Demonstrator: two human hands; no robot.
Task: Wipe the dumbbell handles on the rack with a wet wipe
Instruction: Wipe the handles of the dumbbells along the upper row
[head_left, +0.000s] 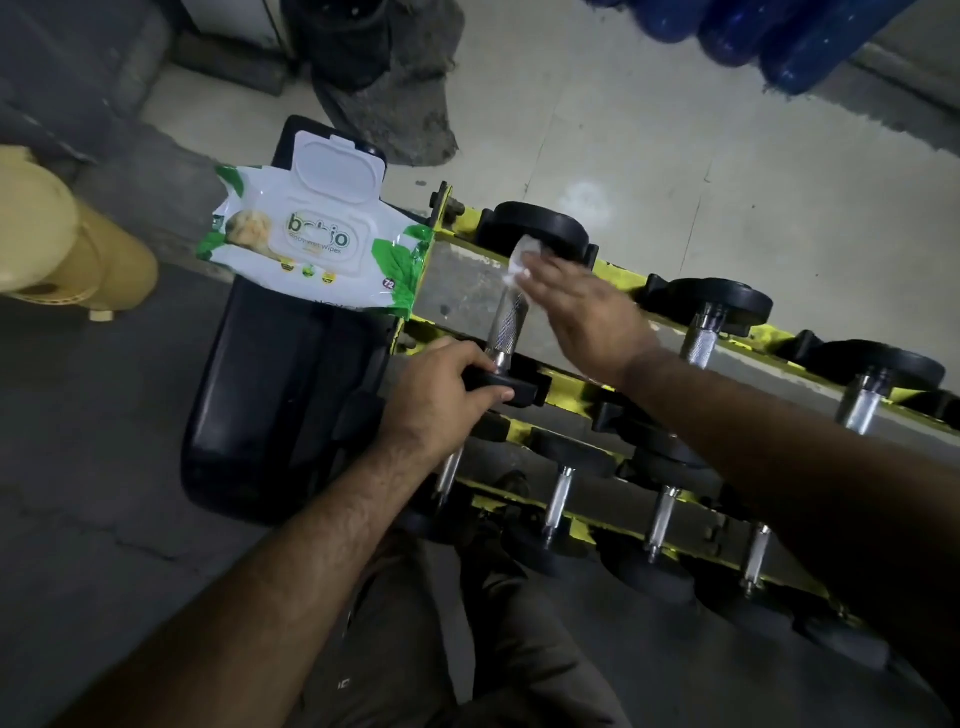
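A yellow rack (613, 273) holds black dumbbells with knurled steel handles on two tiers. My left hand (441, 387) grips the near black head of the leftmost top dumbbell. Its steel handle (508, 325) runs away from me. My right hand (582, 312) presses a crumpled white wet wipe (522, 260) against the far end of that handle, by the far head (540, 226). A pack of wet wipes (311, 244) with its flip lid open lies on a black padded seat left of the rack.
Two more dumbbells (704, 322) sit to the right on the top tier, and several stand on the lower tier (662, 519). The black padded seat (280, 405) abuts the rack's left end. A tan plastic object (57, 244) stands far left; blue containers (769, 36) at top right.
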